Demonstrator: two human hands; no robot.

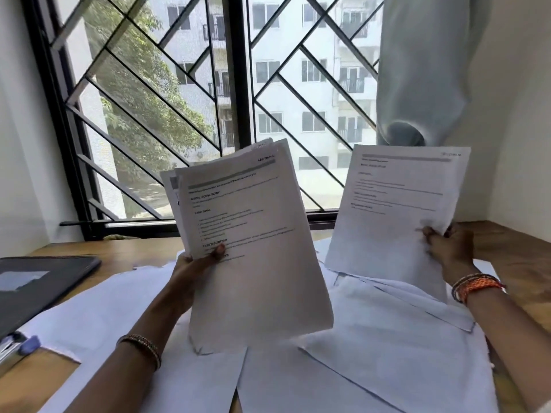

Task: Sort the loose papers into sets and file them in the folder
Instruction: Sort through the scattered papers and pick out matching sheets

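The loose papers [372,362] lie spread over the near and middle part of the wooden desk [512,242], overlapping each other, white and mostly blank on the visible side; two groups of printed sheets are lifted above them. The left hand [196,263] holds a stack of sheets [253,234] upright in the middle of the scene; its grip is closed on the stack's left edge, the thumb pressing on the front page, which shows headings and lines of text; some pages behind stick out at the top and at the left. The right hand [450,242] holds a single sheet [393,210] on the right, pinching it at the lower right edge, so this grip is closed on the paper too; the sheet stands tilted and well apart from the stack. Each wrist wears bracelets. A dark folder [38,287] lies on the desk at the left, closed as far as I can tell; a pen [26,344] rests near its near corner. Behind the desk is a barred window [238,99]; a pale curtain [423,70] hangs at its right.
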